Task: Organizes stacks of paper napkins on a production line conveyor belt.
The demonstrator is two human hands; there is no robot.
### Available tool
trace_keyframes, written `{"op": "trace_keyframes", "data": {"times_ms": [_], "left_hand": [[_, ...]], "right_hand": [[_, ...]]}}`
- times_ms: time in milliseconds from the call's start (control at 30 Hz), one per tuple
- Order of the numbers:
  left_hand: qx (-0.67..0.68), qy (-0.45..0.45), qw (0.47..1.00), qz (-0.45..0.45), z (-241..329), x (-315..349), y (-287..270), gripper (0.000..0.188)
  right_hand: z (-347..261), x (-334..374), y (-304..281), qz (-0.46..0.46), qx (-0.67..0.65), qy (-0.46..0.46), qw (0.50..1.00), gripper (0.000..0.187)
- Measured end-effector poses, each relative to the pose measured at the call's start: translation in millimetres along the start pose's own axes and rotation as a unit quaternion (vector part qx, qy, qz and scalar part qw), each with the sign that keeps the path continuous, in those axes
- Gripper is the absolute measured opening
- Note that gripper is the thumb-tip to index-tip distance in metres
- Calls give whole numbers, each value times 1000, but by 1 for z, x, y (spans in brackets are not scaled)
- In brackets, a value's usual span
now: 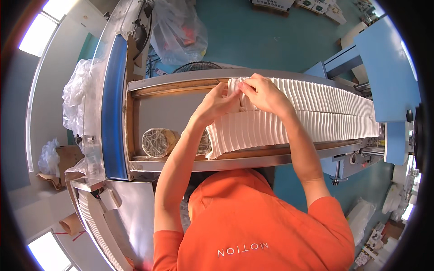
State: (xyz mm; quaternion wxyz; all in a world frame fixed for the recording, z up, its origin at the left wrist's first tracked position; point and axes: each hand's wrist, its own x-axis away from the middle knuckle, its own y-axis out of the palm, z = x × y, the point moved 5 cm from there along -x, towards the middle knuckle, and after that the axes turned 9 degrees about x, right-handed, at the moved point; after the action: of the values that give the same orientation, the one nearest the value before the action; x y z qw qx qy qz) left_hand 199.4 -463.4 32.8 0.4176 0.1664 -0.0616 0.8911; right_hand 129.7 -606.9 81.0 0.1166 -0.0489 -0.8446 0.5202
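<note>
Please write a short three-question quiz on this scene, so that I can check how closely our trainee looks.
1. True or false: The left hand and the right hand are both at the far row of white pleated material.

2. Multiple choice: What colour is the wide strip beyond the left end of the tray?
A) Red
B) Blue
C) Yellow

3. Short answer: Two round blocks lie at the tray's near side. Which of the person's forearms passes between them in the picture?

Key:
1. True.
2. B, blue.
3. The left forearm.
</note>
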Motion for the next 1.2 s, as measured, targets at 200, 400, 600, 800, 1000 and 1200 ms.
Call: {"op": "trace_keyframes", "data": {"times_ms": [200,400,600,800,1000,1200], "left_hand": [[-58,29,997,40,-4,3,-5,53],[8,11,1000,3,-5,2,-8,44],[13,-9,999,-30,-3,3,-10,34],[54,-5,997,-49,-18,-3,-15,29],[43,-11,999,-31,-21,-2,-23,37],[146,-69,985,-66,-23,1,-28,39]], "right_hand": [[-2,9,-3,12,-132,-6,991,18],[0,12,4,29,-189,51,980,20],[-12,13,5,108,-129,70,983,25],[-14,11,9,148,-82,56,984,26],[-22,11,6,170,-67,-1,983,13],[-31,7,10,154,40,-24,987,17]]}}
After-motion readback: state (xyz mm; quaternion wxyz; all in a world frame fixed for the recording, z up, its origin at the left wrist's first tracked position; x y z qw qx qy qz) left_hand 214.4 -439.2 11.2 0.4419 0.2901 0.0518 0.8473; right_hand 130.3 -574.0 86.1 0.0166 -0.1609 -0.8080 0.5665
